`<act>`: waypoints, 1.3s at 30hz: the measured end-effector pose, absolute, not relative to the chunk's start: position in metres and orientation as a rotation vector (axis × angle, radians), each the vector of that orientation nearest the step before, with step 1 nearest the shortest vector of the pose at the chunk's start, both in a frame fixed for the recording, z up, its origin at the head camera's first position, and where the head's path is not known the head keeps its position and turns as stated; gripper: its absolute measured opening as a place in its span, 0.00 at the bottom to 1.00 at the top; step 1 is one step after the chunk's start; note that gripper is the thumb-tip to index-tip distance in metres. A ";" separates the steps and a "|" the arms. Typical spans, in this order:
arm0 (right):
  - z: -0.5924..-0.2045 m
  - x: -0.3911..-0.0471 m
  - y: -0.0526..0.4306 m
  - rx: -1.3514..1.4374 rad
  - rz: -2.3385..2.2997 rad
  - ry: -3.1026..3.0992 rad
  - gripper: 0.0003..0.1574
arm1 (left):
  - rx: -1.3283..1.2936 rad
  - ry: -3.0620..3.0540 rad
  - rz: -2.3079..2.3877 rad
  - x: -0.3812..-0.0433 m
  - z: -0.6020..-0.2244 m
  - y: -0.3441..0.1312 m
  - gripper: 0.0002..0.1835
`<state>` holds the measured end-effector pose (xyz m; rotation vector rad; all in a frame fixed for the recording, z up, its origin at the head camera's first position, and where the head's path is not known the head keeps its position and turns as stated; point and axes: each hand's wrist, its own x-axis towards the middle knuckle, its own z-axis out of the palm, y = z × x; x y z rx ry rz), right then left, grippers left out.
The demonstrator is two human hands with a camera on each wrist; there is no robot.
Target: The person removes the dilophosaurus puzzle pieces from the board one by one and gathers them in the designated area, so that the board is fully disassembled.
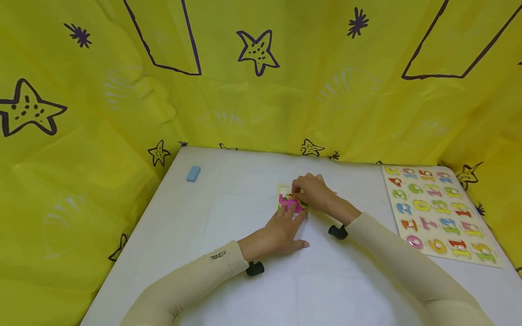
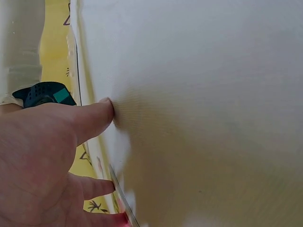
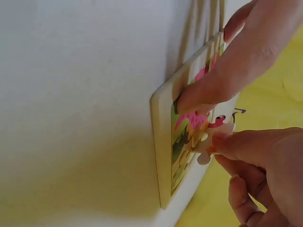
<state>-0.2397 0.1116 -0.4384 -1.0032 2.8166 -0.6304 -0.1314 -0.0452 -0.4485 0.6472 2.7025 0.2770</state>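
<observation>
A small wooden jigsaw puzzle board [image 3: 164,156] lies on the white table, its tray partly filled with pieces in pink, green and orange. My left hand [image 1: 280,232] rests over the near side of it, straight fingers pressing on the pink pieces and thumb out to the side. Above the far right part of the board, my right hand [image 1: 315,192] pinches a puzzle piece [image 3: 227,128] between thumb and forefinger. That piece is tilted up at the picture, with a red shape printed on it. In the left wrist view, the board [image 2: 124,197] shows only as a thin edge beside the fingertips.
On the right of the table [image 1: 236,217] lies a large number puzzle board [image 1: 442,213] with colourful digits. A blue block [image 1: 193,174] sits at the back left. Yellow cloth [image 1: 261,108] with drawn starfish hangs behind and along the table's sides.
</observation>
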 end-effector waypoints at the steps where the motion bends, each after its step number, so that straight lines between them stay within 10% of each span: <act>1: -0.439 -0.239 0.113 -0.987 -0.649 2.816 0.04 | 0.646 2.701 0.280 -0.131 -0.449 -0.045 0.47; 14: -0.445 -0.249 0.122 -0.849 -0.805 2.797 0.04 | 0.642 2.691 0.269 -0.130 -0.446 -0.042 0.47; 21: -0.386 -0.248 0.117 -0.894 -0.863 2.847 0.06 | 0.656 2.719 0.246 -0.134 -0.444 -0.048 0.47; 39: -0.413 -0.253 0.272 -0.435 -0.878 2.676 0.17 | 0.656 2.712 0.269 -0.132 -0.447 -0.046 0.48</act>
